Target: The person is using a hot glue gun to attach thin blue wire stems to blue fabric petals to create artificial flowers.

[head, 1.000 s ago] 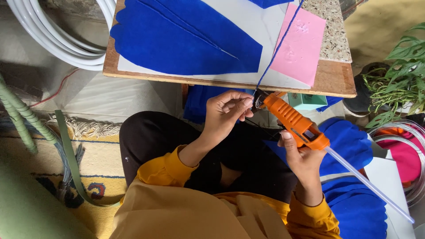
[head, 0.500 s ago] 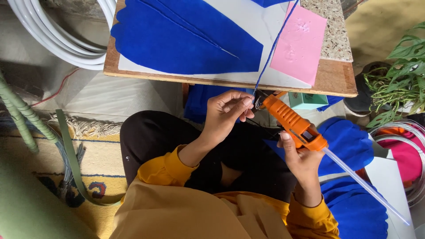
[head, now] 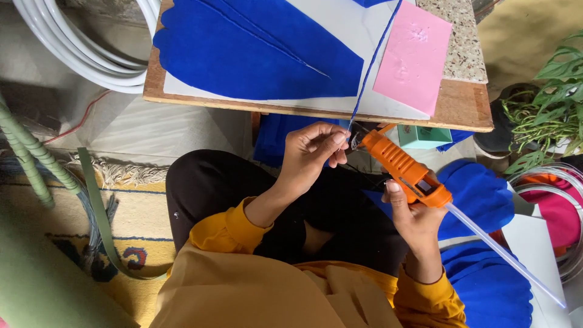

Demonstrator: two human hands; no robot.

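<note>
A wooden bench carries broad blue fabric pieces and a pink sheet. Below its edge, an orange glue gun is gripped by the right hand, nozzle aimed up-left. A thin blue strip, running lengthwise toward the bench, is pinched by left hand fingers, touching the nozzle.

One head-worn camera is looking steeply down from above the seated person's lap, facing the wooden counter just ahead; the lap is lying close below it, rug leftward, plant rightward.
</note>
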